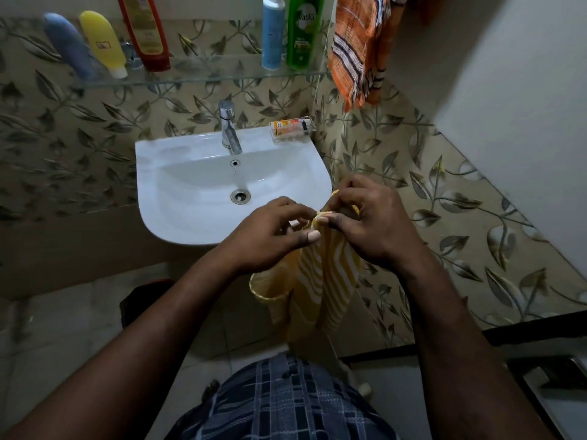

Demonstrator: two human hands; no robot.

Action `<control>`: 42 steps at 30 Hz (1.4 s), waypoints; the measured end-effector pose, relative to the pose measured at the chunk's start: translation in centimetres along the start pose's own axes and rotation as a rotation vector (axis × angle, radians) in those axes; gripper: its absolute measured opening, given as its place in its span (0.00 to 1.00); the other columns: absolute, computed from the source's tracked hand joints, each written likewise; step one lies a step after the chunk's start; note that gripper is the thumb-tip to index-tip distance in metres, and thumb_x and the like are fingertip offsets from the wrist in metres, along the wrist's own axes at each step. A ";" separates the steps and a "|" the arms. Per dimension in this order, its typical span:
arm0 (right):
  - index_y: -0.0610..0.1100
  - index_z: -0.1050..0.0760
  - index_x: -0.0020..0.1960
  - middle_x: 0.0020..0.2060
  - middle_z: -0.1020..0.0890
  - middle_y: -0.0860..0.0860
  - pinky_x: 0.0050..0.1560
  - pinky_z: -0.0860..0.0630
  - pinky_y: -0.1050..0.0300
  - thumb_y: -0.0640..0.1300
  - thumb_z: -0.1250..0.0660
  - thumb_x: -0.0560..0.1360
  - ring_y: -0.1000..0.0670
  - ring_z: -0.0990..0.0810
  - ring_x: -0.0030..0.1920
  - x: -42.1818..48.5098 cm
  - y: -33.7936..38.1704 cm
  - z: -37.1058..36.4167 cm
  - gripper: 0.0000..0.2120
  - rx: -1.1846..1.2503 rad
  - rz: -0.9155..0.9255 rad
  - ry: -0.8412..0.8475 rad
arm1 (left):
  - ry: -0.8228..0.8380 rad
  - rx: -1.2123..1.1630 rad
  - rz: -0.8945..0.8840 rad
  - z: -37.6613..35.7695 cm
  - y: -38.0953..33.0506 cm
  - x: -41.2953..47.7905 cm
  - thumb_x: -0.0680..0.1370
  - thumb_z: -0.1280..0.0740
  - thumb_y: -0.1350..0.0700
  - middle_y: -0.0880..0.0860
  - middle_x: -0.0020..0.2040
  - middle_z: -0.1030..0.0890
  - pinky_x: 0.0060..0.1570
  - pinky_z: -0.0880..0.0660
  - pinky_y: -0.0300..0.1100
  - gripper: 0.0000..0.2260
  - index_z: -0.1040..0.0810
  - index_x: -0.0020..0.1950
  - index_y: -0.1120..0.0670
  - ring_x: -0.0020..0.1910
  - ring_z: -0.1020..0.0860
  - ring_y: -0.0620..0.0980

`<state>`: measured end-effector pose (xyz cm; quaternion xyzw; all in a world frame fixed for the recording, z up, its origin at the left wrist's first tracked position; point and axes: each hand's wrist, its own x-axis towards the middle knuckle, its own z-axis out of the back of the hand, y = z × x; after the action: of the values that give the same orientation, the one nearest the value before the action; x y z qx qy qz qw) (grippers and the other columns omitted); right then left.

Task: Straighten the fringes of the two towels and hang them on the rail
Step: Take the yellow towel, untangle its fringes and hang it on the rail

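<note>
A yellow and white striped towel [320, 281] hangs down from both hands in front of the sink's right corner. My left hand [270, 236] pinches its top edge from the left with thumb and fingers. My right hand [371, 220] grips the same bunched top edge from the right, fingers curled round the cloth. An orange towel with dark and white stripes [359, 49] hangs at the top right, its fringe dangling at the lower end. The rail itself is not visible.
A white sink [178, 198] with a chrome tap [230, 128] stands against the leaf-patterned tiles. A soap dish [292, 130] sits on its right rear corner. Above, a glass shelf [197, 73] carries several bottles. A white wall rises at the right.
</note>
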<state>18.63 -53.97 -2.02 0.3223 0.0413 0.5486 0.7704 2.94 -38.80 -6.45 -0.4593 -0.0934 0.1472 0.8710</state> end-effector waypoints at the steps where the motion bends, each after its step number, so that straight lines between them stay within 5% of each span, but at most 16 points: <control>1: 0.45 0.14 0.45 0.44 0.20 0.52 0.44 0.29 0.67 0.44 0.21 0.73 0.54 0.21 0.44 0.1 0.0 0.1 0.04 0.003 0.007 -0.005 | 0.001 -0.144 0.009 -0.2 -0.1 0.0 0.80 0.28 0.46 0.47 0.54 0.20 0.49 0.25 0.38 0.05 0.17 0.55 0.41 0.49 0.21 0.44; 4: 0.45 0.14 0.45 0.44 0.21 0.54 0.44 0.29 0.66 0.44 0.20 0.73 0.54 0.22 0.44 0.2 0.1 0.2 0.04 0.007 0.032 0.003 | 0.020 -0.534 0.096 -0.4 0.2 -0.1 0.76 0.25 0.44 0.49 0.41 0.22 0.39 0.31 0.42 0.07 0.15 0.46 0.47 0.37 0.27 0.48; 6: 0.46 0.14 0.45 0.45 0.21 0.54 0.44 0.28 0.65 0.44 0.20 0.73 0.54 0.22 0.45 0.2 0.2 0.1 0.04 -0.009 0.049 0.022 | -0.032 -0.526 0.091 -0.5 0.5 -0.1 0.75 0.24 0.45 0.47 0.40 0.23 0.40 0.30 0.42 0.07 0.16 0.43 0.48 0.37 0.27 0.47; 9: 0.46 0.14 0.45 0.45 0.21 0.54 0.44 0.25 0.59 0.43 0.20 0.73 0.53 0.21 0.45 0.2 0.0 0.0 0.04 -0.029 0.049 0.068 | -0.079 -0.165 -0.026 -0.5 1.0 0.0 0.75 0.26 0.41 0.45 0.48 0.21 0.50 0.24 0.47 0.10 0.16 0.41 0.45 0.49 0.21 0.47; 12: 0.46 0.14 0.46 0.46 0.20 0.53 0.46 0.24 0.56 0.41 0.21 0.73 0.53 0.21 0.46 0.0 0.0 -0.4 0.03 -0.043 0.051 0.089 | -0.032 0.337 -0.110 0.0 1.3 0.0 0.75 0.39 0.29 0.41 0.50 0.21 0.48 0.26 0.50 0.24 0.13 0.46 0.45 0.50 0.27 0.48; 16: 0.46 0.13 0.46 0.46 0.21 0.53 0.46 0.23 0.57 0.42 0.21 0.74 0.52 0.21 0.46 0.1 0.1 -0.8 0.03 -0.060 0.047 0.105 | 0.009 0.530 -0.085 0.4 0.9 0.5 0.77 0.44 0.28 0.40 0.55 0.16 0.49 0.25 0.53 0.28 0.12 0.50 0.44 0.52 0.28 0.47; 19: 0.45 0.14 0.45 0.45 0.20 0.52 0.46 0.29 0.70 0.42 0.21 0.73 0.55 0.21 0.45 0.3 -0.1 -0.5 0.03 -0.014 0.050 0.064 | 0.001 0.247 -0.092 0.1 1.1 0.5 0.79 0.35 0.38 0.44 0.53 0.13 0.52 0.24 0.51 0.18 0.11 0.54 0.48 0.53 0.22 0.47; 23: 0.45 0.13 0.46 0.45 0.19 0.52 0.46 0.27 0.68 0.42 0.20 0.73 0.54 0.20 0.45 0.5 -0.1 -0.4 0.03 -0.001 0.046 0.038 | -0.139 -0.116 -0.093 -0.6 1.6 -0.1 0.79 0.27 0.50 0.47 0.48 0.13 0.52 0.22 0.47 0.07 0.12 0.51 0.52 0.51 0.16 0.47; 28: 0.44 0.14 0.45 0.45 0.20 0.52 0.46 0.27 0.67 0.41 0.21 0.73 0.55 0.21 0.45 0.6 -0.2 -0.4 0.03 -0.005 0.032 -0.010 | -0.239 -0.042 -0.150 -1.0 1.8 -0.1 0.78 0.27 0.46 0.46 0.39 0.17 0.41 0.22 0.49 0.10 0.18 0.38 0.46 0.41 0.18 0.48; 34: 0.44 0.14 0.44 0.43 0.21 0.54 0.45 0.25 0.63 0.42 0.20 0.72 0.55 0.21 0.44 0.7 -0.5 -0.6 0.04 -0.022 -0.019 -0.078 | -0.179 0.105 -0.148 -1.8 2.9 -0.5 0.79 0.33 0.38 0.45 0.35 0.23 0.35 0.27 0.44 0.19 0.18 0.38 0.50 0.35 0.23 0.44; 37: 0.44 0.14 0.44 0.42 0.22 0.54 0.45 0.26 0.66 0.41 0.20 0.72 0.56 0.23 0.43 0.9 -1.0 -0.4 0.04 0.002 -0.050 -0.144 | -0.133 0.047 -0.099 -2.4 3.0 -1.1 0.79 0.31 0.39 0.45 0.34 0.26 0.37 0.26 0.48 0.17 0.25 0.35 0.46 0.35 0.24 0.46; 42: 0.44 0.14 0.44 0.43 0.21 0.54 0.45 0.29 0.71 0.42 0.19 0.72 0.59 0.23 0.42 0.9 -1.5 -1.2 0.05 0.001 -0.092 -0.204 | -0.065 -0.286 -0.024 -3.9 1.2 -1.6 0.76 0.23 0.49 0.41 0.34 0.28 0.39 0.33 0.39 0.17 0.27 0.32 0.42 0.34 0.28 0.40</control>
<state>19.69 -52.95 -3.54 0.3745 -0.0224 0.4772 0.7947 2.43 -41.72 -9.66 -0.5726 -0.1470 0.1369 0.7948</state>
